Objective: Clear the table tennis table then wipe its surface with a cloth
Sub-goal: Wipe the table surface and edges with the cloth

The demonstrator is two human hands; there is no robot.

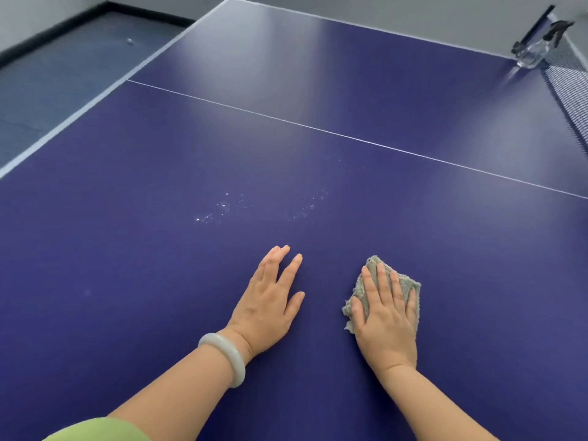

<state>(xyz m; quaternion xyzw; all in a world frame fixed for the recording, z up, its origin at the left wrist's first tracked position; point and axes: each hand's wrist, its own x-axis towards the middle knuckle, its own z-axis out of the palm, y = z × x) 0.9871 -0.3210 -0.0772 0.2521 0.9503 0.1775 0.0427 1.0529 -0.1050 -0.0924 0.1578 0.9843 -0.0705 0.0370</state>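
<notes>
Cloth on table under right hand, left hand beside

Both arms extended forward — left hand flat, fingers straight; right hand flat, fingers spread, pressing down.

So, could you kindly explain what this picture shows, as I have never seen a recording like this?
There is no machine here: a person wears a camera on the head, so this single picture looks forward and down at their own two bare hands. The surface is a blue table tennis table. The left hand, with a pale bangle on its wrist, lies flat on the table and holds nothing. The right hand presses a grey cloth flat against the table with straight fingers. Ahead of the hands, small pale specks dot the surface. At the far right stands the net, with a clear bottle beside it.
</notes>
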